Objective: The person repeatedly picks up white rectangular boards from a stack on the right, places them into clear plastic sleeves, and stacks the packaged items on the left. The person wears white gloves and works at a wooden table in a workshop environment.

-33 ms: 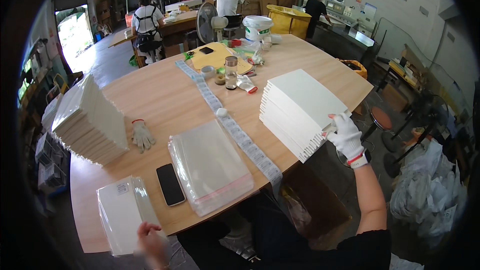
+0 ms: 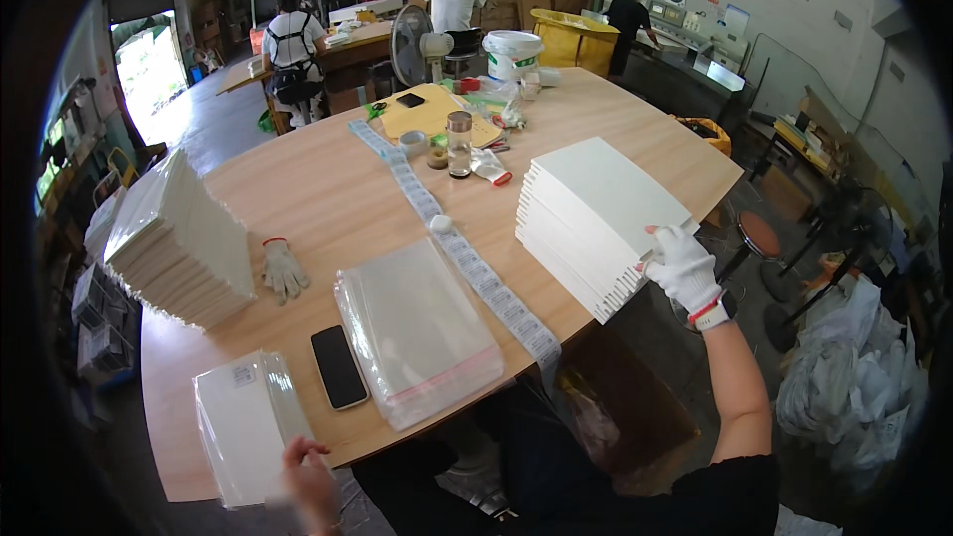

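Note:
My right hand (image 2: pixel 683 271), in a white glove with bare fingertips, has its fingers bent round the near right corner of the top white board on a tall stack of white boards (image 2: pixel 606 194). Low at the left, my bare left hand (image 2: pixel 310 481) is smeared by motion beside the right edge of a low pile of white boards in clear bags (image 2: pixel 243 417). Its fingertips look bent, but whether they hold anything is unclear. Between my hands lies a pile of clear plastic bags (image 2: pixel 422 328) with a pinkish strip along the near edge.
A label strip (image 2: pixel 486 283) runs across the table. Near it are a phone (image 2: pixel 340 367), a loose glove (image 2: pixel 285 268), a glass bottle (image 2: pixel 459 144) and tape rolls (image 2: pixel 413 143). Bagged boards (image 2: pixel 179 248) stand stacked at left. A fan (image 2: pixel 410 47) and several people are beyond.
My left hand has shifted slightly to the right beside the bagged pile. The right hand has moved a little left and down at the stack's corner.

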{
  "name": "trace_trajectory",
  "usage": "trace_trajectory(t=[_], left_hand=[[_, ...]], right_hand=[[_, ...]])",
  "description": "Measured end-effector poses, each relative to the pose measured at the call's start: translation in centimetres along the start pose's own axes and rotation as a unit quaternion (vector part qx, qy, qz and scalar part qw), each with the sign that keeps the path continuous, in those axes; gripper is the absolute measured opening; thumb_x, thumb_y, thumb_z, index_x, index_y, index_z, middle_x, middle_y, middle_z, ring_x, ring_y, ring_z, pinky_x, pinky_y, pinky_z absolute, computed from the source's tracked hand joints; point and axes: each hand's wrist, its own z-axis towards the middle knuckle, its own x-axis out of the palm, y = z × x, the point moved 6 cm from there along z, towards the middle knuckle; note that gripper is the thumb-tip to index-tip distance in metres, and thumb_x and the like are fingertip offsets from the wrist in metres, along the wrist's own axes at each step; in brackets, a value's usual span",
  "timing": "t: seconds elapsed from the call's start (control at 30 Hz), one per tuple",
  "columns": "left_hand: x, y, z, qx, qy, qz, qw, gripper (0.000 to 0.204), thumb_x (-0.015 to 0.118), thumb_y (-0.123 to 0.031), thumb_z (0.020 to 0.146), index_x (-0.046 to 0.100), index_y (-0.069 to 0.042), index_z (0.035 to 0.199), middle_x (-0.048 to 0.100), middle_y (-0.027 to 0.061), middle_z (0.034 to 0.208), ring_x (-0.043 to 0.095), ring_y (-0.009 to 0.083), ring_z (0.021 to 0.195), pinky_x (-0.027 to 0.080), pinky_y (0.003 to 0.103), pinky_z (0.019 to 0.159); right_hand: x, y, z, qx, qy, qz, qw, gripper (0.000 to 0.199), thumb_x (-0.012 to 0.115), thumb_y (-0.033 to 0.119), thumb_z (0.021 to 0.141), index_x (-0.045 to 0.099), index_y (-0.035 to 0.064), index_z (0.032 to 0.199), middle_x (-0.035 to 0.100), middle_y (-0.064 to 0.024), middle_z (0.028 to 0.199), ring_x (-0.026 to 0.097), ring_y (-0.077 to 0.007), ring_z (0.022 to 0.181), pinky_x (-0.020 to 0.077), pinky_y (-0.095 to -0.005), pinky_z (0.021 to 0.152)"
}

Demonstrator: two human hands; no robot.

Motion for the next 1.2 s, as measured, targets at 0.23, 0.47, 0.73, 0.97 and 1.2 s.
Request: trace_trajectory(t=[0.23, 0.47, 0.73, 0.97, 1.2], left_hand=[[7.0, -4.3, 0.5, 0.014, 0.168, 0.009, 0.986, 0.005, 0.055, 0.000, 0.078, 0.058, -0.002, 0.082, 0.063, 0.0092, 0.069, 0.062, 0.0229, 0.063, 0.048, 0.030, 0.059], [16.2, -1.1, -0.1, 0.101, 0.383, 0.125, 0.910, 0.026, 0.056, -0.011, 0.074, 0.054, -0.003, 0.099, 0.051, 0.0164, 0.112, 0.052, 0.0337, 0.098, 0.044, 0.039, 0.082], [22.4, 1.7, -1.5, 0.217, 0.390, 0.334, 0.830, 0.008, 0.051, -0.010, 0.071, 0.053, -0.005, 0.077, 0.051, 0.0091, 0.081, 0.053, 0.0259, 0.077, 0.047, 0.038, 0.067], [21.8, 5.6, -0.5, 0.088, 0.338, 0.245, 0.904, 0.014, 0.056, -0.018, 0.075, 0.056, -0.005, 0.078, 0.057, 0.0115, 0.078, 0.054, 0.0288, 0.078, 0.045, 0.039, 0.070], [22.1, 5.1, 0.1, 0.060, 0.338, 0.241, 0.908, 0.014, 0.053, -0.015, 0.077, 0.055, -0.005, 0.086, 0.059, 0.0121, 0.082, 0.055, 0.0299, 0.082, 0.046, 0.040, 0.070]], right_hand=[[0.9, -1.5, -0.1, 0.086, -0.015, 0.050, 0.995, 0.020, 0.055, 0.023, 0.080, 0.053, 0.0050, 0.088, 0.059, -0.0108, 0.064, 0.057, -0.0256, 0.054, 0.0446, -0.0336, 0.048], [6.5, -7.2, -1.8, 0.462, -0.035, 0.741, 0.487, 0.032, 0.052, 0.047, 0.083, 0.048, 0.0156, 0.089, 0.046, 0.0031, 0.056, 0.038, -0.0030, 0.037, 0.0289, -0.0164, 0.030], [5.9, -10.8, 1.9, 0.464, 0.077, 0.609, 0.639, 0.019, 0.048, 0.033, 0.086, 0.049, 0.0135, 0.086, 0.039, 0.0053, 0.050, 0.028, -0.0031, 0.031, 0.0218, -0.0175, 0.027], [3.2, -1.7, -5.8, 0.208, -0.008, 0.521, 0.828, 0.039, 0.038, 0.015, 0.088, 0.034, 0.0010, 0.124, 0.053, -0.0053, 0.082, 0.046, -0.0104, 0.058, 0.0377, -0.0244, 0.050], [8.8, 9.0, -22.0, 0.366, 0.337, 0.680, 0.538, 0.035, 0.048, 0.018, 0.086, 0.044, -0.0005, 0.115, 0.058, -0.0046, 0.075, 0.047, -0.0061, 0.044, 0.0340, -0.0173, 0.034]])
